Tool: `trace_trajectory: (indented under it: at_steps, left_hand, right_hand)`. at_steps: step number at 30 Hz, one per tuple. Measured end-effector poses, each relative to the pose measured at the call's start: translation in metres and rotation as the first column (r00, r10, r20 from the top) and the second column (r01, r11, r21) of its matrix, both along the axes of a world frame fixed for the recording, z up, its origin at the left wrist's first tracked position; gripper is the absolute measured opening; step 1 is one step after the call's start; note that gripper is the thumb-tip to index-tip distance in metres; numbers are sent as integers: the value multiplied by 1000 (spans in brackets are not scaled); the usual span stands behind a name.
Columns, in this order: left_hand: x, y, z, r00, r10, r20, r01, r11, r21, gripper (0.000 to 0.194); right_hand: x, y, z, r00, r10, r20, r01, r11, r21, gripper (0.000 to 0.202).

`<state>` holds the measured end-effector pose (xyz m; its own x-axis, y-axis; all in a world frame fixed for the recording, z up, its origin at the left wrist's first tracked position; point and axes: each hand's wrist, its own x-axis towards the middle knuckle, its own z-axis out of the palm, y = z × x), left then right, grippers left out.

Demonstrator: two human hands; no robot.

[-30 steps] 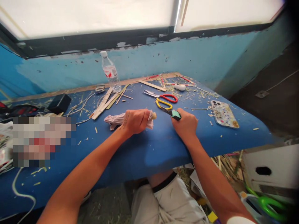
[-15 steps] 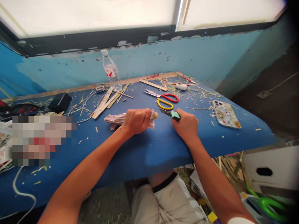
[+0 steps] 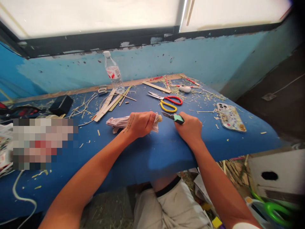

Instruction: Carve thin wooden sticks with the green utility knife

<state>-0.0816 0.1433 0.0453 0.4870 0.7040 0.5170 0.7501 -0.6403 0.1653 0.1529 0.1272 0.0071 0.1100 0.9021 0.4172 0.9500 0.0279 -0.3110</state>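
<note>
- While the left hand (image 3: 140, 124) is closed around a pinkish wrapping (image 3: 118, 121), the right hand (image 3: 190, 127) grips the green and black handle (image 3: 178, 119) of a knife; the hands are apart, close together above the middle of the counter (image 3: 152, 162).
- The wrapped piece lies crosswise, nearer the counter's front edge than the bottle is, its pale end (image 3: 159, 118) sticking out of the wrapping toward the right hand.
- The blade (image 3: 167, 114) points left, its tip just beside that end; whether they touch, I cannot tell.
- That nearness puts the bare end, rather than the wrapped length, within the blade's immediate reach; judging by the pose, the left hand is steadying the piece. No cut can be made out.
- Just beyond the knife, toward the far edge, red and yellow handled scissors (image 3: 169, 103) lie with their blades parted.
- A clear bottle (image 3: 114, 76) stands upright by the far edge, with flat pale strips (image 3: 106, 108) in front of it.
- A phone in a patterned case (image 3: 230, 117) rests toward the right edge, and thin shavings (image 3: 202, 93) are scattered near the far right corner.
</note>
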Motion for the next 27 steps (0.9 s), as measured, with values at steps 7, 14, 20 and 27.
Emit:
trace_trajectory:
  at_steps: [7,14,20,27]
  left_hand:
    - [0,0,-1,1000,-1,-8,1,1000,-6,55]
    - [1,0,0,1000,1,-21,-1,1000,-11,55]
    - [1,-1,1,1000,2,-23,-3,1000,-15,54]
    - [1,0,0,1000,4,-17,-4,1000,-8,55]
  right_hand:
    - [0,-1,1,1000,16,-4,-16,1000,1,36]
    - [-1,-1,1,1000,21,-12,-21,1000,8,36]
    - [-1,-2,2,1000,23,-12,-23,1000,0,35]
    - [-1,-1,2,1000,20,-7,-20,1000,-5,34]
